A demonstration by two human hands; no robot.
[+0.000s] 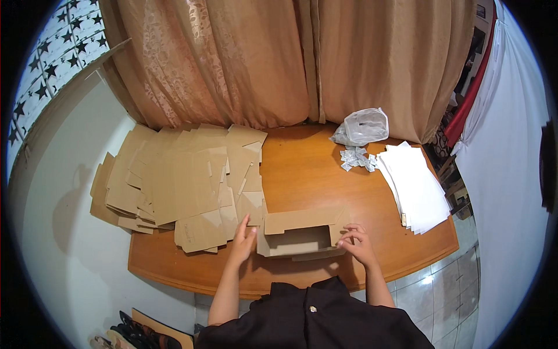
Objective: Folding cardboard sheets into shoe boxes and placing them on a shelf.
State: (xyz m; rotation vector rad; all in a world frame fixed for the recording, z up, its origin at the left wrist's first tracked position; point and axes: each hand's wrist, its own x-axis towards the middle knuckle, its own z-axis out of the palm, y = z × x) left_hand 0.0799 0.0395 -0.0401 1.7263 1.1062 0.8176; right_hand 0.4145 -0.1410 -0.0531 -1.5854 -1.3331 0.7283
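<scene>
A brown cardboard box (pixel 305 220) stands near the table's front edge, partly folded up, with its dark hollow facing me and flaps out at its ends. Just off its left end is my left hand (pixel 242 243), open, thumb and fingers pointing up and apart. At the right end, my right hand (pixel 360 243) has its fingers loosely bent and spread beside the end flap. Its fingertips seem to touch the cardboard, though I cannot tell how firmly. Neither hand lifts the box off the table.
Flat cardboard blanks (pixel 192 180) lie in overlapping piles on the left of the wooden table (pixel 296 168). At the back right are a clear plastic bag (pixel 366 127) and small sachets (pixel 356 157). A stack of white paper sheets (pixel 414 189) lies at the right edge.
</scene>
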